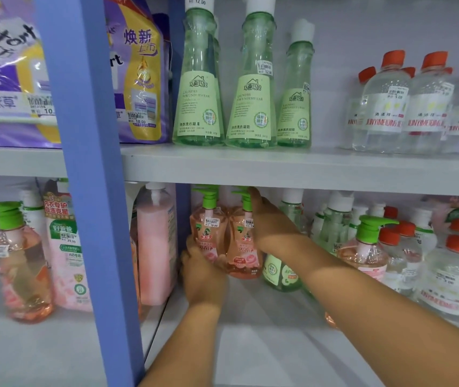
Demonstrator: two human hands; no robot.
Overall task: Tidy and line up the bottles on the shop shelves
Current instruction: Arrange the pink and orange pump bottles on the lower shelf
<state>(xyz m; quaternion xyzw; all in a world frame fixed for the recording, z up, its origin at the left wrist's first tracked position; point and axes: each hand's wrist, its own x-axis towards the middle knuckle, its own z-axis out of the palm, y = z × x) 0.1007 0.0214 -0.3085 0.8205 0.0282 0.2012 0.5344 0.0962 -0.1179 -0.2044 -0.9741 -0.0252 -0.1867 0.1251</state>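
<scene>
Reaching into the lower grey shelf [264, 317], my left hand [204, 277] cups the left pink pump bottle with green pump top [207, 227] low down. My right hand [271, 224] wraps the neighbouring pink pump bottle [240, 247]; both stand upright, touching.

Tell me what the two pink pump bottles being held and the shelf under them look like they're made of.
Pink pump bottles: seemingly clear glossy plastic, since the liquid shows through; pumps opaque green plastic. Lower shelf: probably painted metal, smooth pale grey; unsure.
</scene>
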